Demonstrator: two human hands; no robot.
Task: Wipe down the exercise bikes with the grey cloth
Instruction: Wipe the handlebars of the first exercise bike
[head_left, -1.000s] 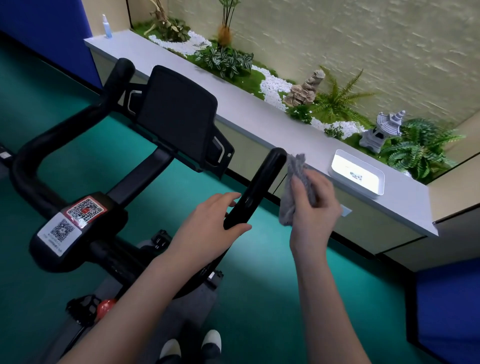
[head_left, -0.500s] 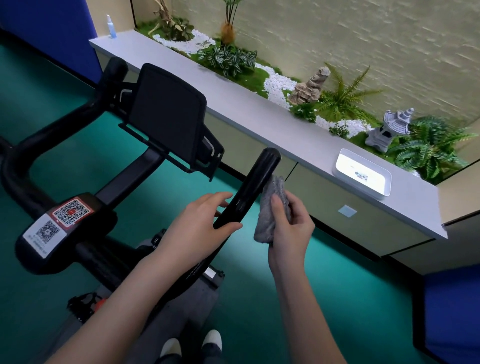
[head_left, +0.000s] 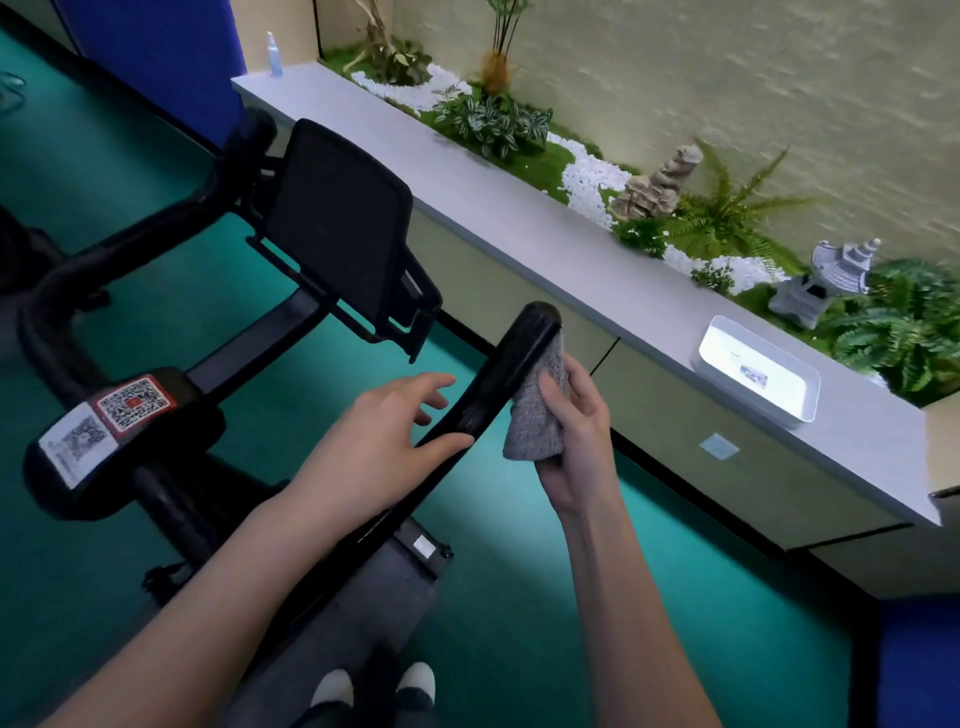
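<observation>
Down below the handlebar (head_left: 511, 371), closest of all, two white shoe tips (head_left: 332, 686) are seen on the green floor (head_left: 519, 597).

A little higher, the left hand (head_left: 384, 441) is laid on the handlebar's lower part. Its fingers (head_left: 431, 387) are stretched out loose and nothing is gripped; only the thumb is pressed along the handlebar. It is probably placed there so the exercise bike (head_left: 166, 493) is held steady for rubbing.

On the handlebar's right side, the grey cloth (head_left: 537, 410) is pinched in the right hand (head_left: 579, 436), thumb in front and the other fingers curled behind. The cloth is bunched up and pressed against the handlebar near its round end, so that side can be wiped.

Left of the handlebar, a white sticker (head_left: 78, 441) and a red sticker (head_left: 132, 402) are stuck on the bike. A square scan code is printed on each. The small words are too blurry to be read, and no brand name can be made out.

Past the handlebar, up and to the left, a black screen holder (head_left: 337, 223) is fixed.

Behind the handlebar, a long grey counter (head_left: 545, 244) is set along the wall. A white tray (head_left: 758, 374) is placed on it to the handlebar's right. A spray bottle (head_left: 274, 54) is stood far off to the left. A stone lantern (head_left: 826, 280) is tucked among plants farthest back.
</observation>
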